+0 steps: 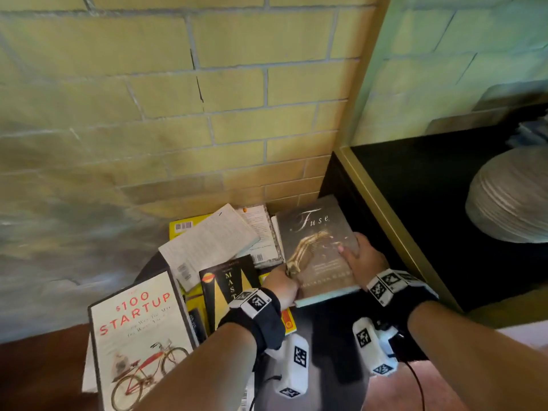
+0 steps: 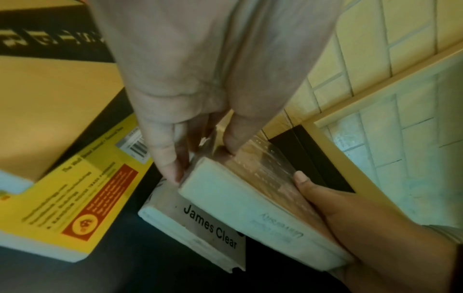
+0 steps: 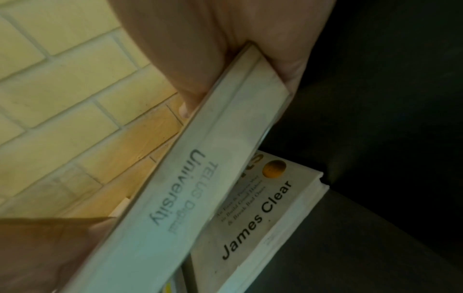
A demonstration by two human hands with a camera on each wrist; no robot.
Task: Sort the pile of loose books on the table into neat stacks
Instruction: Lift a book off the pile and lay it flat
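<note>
While both hands [image 1: 323, 271] grip Fuse book [image 1: 318, 247], James Clear book [image 2: 200, 228] beneath; loose books [image 1: 213, 247] leftward

Glossy clear-plastic-wrapped Fuse book [image 1: 317, 247] w/ matt paper page edges; rough brick wall [image 1: 178, 99]

**Books heaped at the wall, one held over the table's right side**

The table [image 1: 332, 330] stands against the brick wall [image 1: 178, 99], a cabinet [image 1: 415, 203] to its right. The Fuse book [image 1: 317, 247] sits raised between the left hand [image 1: 281, 284] and right hand [image 1: 363, 258], above the James Clear book [image 2: 200, 228]. Left of it lies the Mastery book [image 1: 229, 287], nearer and further left the Startup book [image 1: 136, 336]. Behind them, open books [image 1: 213, 238] overlap by the wall.
</note>
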